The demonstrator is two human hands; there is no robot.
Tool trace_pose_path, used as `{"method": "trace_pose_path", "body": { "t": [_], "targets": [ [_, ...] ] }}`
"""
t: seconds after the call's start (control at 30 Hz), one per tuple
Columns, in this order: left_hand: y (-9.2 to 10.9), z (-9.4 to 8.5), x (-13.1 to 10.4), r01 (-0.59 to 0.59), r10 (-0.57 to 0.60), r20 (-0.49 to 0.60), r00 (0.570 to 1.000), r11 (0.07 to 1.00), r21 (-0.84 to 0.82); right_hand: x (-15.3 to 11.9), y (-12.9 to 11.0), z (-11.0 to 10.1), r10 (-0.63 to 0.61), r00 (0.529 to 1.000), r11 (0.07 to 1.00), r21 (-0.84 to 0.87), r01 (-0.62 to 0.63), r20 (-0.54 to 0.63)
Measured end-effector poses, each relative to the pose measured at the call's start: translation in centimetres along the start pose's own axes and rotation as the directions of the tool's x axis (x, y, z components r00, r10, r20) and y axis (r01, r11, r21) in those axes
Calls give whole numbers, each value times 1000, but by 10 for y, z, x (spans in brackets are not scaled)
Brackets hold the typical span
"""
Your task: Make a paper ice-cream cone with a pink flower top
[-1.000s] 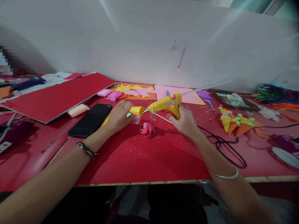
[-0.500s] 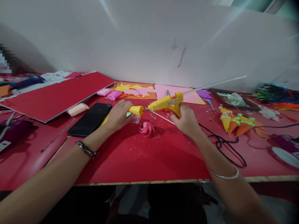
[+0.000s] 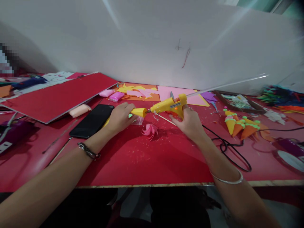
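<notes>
My left hand (image 3: 120, 117) is closed around a yellow paper cone (image 3: 139, 112), with its wider end pointing right. My right hand (image 3: 190, 122) grips a yellow glue gun (image 3: 167, 104) by its handle, its small orange light lit. The metal nozzle meets the cone's wide end. A long clear glue stick (image 3: 228, 84) sticks out behind the gun. Below the nozzle, a curled pink paper flower (image 3: 150, 131) lies on the red table (image 3: 142, 164). A thin pale stick (image 3: 166, 119) lies partly behind my right hand.
A black phone (image 3: 92, 121) lies beside my left wrist, near a red board (image 3: 64, 93). Paper scraps (image 3: 140, 91) and a pink sheet (image 3: 173, 91) are at the back. Small decorated cones (image 3: 239, 125), a black cord (image 3: 234, 155) and a dark tray (image 3: 239, 101) sit right.
Both hands stay almost in place, with the nozzle still at the cone. The clear glue stick's far end shows farther right. My right fingers shift slightly on the handle.
</notes>
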State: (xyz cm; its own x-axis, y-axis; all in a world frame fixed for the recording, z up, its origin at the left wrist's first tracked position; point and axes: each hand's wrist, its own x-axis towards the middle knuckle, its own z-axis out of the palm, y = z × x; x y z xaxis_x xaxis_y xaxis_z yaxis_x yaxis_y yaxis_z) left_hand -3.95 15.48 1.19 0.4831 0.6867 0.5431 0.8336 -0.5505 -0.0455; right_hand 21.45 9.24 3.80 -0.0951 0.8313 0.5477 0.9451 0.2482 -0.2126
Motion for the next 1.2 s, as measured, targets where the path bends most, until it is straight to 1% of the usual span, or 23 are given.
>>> {"method": "trace_pose_path", "body": {
  "t": [0.2,0.37,0.53,0.67,0.9,1.2],
  "targets": [
    [4,-4,-1,41,-44,39,998,997,70,0,0,1,-28,998,999,-20,27,-51],
    [6,-6,0,82,-89,80,993,992,94,-1,0,2,-16,999,997,-74,14,-28],
    [6,-8,0,102,-112,119,987,991,89,-1,-2,2,-10,1000,995,-104,8,-17],
    [7,-9,0,107,-116,118,986,991,87,-1,-2,2,-20,1000,993,-121,18,-16],
    [8,-11,0,133,-142,161,977,989,63,-1,-1,1,-12,1000,993,-114,10,-14],
    [7,-10,0,159,-159,181,971,987,15,-1,-2,2,-10,1000,996,-87,7,-27]
  ]
}}
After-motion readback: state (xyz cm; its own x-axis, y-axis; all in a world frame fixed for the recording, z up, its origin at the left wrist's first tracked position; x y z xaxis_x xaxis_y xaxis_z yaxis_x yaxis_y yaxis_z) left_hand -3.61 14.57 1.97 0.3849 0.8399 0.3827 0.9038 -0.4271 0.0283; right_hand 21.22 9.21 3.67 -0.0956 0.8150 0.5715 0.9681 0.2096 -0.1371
